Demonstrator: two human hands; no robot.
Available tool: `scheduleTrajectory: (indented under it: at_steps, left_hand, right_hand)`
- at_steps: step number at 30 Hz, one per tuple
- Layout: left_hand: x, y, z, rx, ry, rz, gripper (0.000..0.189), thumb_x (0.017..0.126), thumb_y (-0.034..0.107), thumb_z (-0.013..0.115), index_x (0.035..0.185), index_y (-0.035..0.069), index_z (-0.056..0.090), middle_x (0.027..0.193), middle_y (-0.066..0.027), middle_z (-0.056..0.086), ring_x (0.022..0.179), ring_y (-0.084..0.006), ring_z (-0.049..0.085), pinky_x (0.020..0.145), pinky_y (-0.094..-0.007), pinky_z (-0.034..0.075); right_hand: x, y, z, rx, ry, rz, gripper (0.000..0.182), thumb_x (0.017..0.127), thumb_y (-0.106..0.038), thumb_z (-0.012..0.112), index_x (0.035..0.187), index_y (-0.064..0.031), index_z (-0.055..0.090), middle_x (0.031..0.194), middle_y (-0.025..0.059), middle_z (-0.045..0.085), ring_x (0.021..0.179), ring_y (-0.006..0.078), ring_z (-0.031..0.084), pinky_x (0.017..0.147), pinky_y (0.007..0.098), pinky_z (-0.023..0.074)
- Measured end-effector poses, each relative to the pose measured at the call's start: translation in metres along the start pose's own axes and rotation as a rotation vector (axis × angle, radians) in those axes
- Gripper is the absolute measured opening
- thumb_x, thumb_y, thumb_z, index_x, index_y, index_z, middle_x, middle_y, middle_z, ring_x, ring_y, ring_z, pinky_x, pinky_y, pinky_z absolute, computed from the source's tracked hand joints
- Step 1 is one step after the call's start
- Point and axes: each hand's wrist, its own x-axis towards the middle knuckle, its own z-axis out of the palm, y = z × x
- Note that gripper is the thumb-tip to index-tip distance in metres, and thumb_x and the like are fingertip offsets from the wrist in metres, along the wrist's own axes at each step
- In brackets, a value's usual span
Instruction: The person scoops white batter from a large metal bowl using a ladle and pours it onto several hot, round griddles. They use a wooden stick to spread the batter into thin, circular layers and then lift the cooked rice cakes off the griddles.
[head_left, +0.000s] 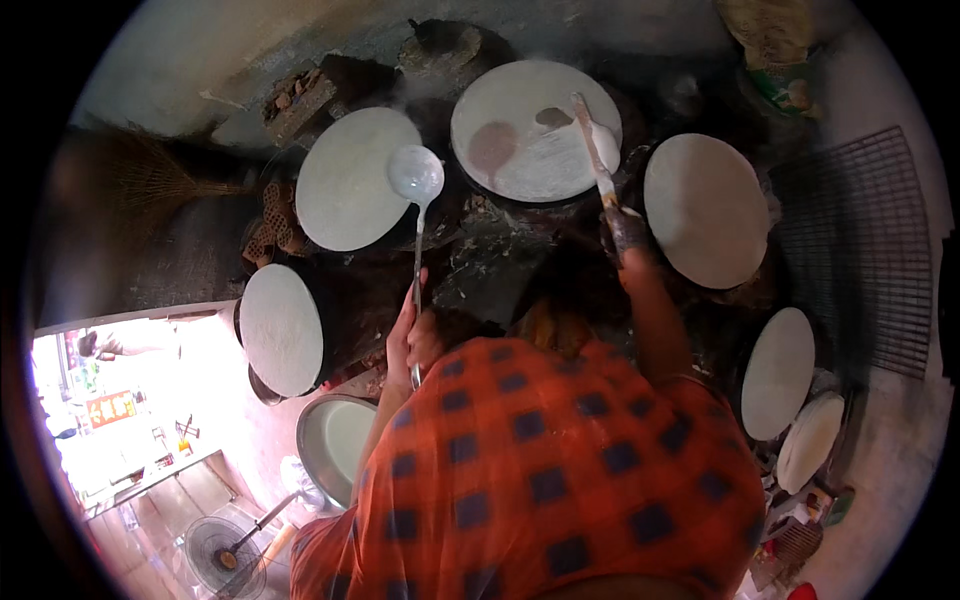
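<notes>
My left hand (405, 337) grips the long handle of a metal ladle (416, 176). Pale liquid wets the ladle's bowl, which hangs over the right edge of a round griddle covered with a white batter sheet (349, 187). In my right hand (626, 229) is a flat wooden spreader (589, 139), its tip over the far middle griddle. A thin layer of white batter (532, 82) coats that griddle, leaving two darker patches, and a thick blob of batter (604, 146) lies against the spreader's blade. Something dark covers much of my right hand.
More batter-covered griddles (706, 210) curve around me on both sides. A metal basin of white liquid (337, 439) stands at my left. Beyond it is an electric fan (225, 555). A wire rack (855, 251) leans at the right, above stacked white rounds (810, 442).
</notes>
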Motion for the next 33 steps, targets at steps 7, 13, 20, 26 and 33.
scheduleTrajectory:
  at_steps: [7,13,20,26,33]
  left_hand:
    - [0.041,-0.007,0.001,0.047,0.028,-0.015,0.043,0.105,0.025,0.027,0.149,0.022,0.026,0.068,0.0011,0.041,0.040,-0.0065,0.034,0.039,-0.0229,0.038]
    - [0.047,-0.012,-0.014,-0.019,0.135,-0.089,0.043,0.105,0.023,0.026,0.148,0.022,0.027,0.068,0.0010,0.041,0.040,-0.0064,0.035,0.041,-0.0236,0.037]
    - [0.039,-0.015,0.000,0.059,0.035,-0.079,0.042,0.105,0.022,0.025,0.148,0.020,0.028,0.072,-0.0013,0.044,0.044,-0.0087,0.040,0.043,-0.0255,0.040]
    - [0.037,-0.007,-0.016,0.154,0.131,-0.169,0.041,0.105,0.022,0.030,0.145,0.020,0.033,0.069,0.0002,0.040,0.043,-0.0082,0.037,0.040,-0.0238,0.034]
    - [0.037,-0.010,-0.005,0.258,0.145,-0.174,0.040,0.104,0.022,0.034,0.144,0.020,0.035,0.067,0.0012,0.038,0.043,-0.0080,0.035,0.039,-0.0236,0.033]
  right_hand:
    - [0.049,0.043,-0.011,-0.235,-0.244,0.304,0.059,0.090,-0.051,0.053,0.125,-0.0028,0.055,0.087,0.0122,0.067,0.077,0.0254,0.061,0.071,0.0382,0.0476]
    - [0.043,-0.080,0.003,-0.191,0.070,0.059,0.036,0.094,-0.041,0.052,0.102,-0.0070,0.062,0.073,0.0113,0.063,0.055,0.0201,0.059,0.045,0.0393,0.0435]
    - [0.018,0.001,0.019,-0.471,0.427,-0.487,0.047,0.096,-0.041,0.047,0.136,-0.0170,0.051,0.135,0.0147,0.053,0.122,0.0332,0.050,0.101,0.0380,0.0391]
    - [0.034,-0.044,0.080,-0.250,-0.109,0.076,0.059,0.091,-0.056,0.047,0.122,-0.0086,0.062,0.114,0.0155,0.066,0.108,0.0358,0.059,0.090,0.0427,0.0450]
    - [0.044,0.019,0.043,-0.184,0.305,-0.278,0.051,0.091,-0.053,0.052,0.120,-0.0135,0.066,0.090,0.0110,0.067,0.081,0.0221,0.060,0.074,0.0379,0.0461]
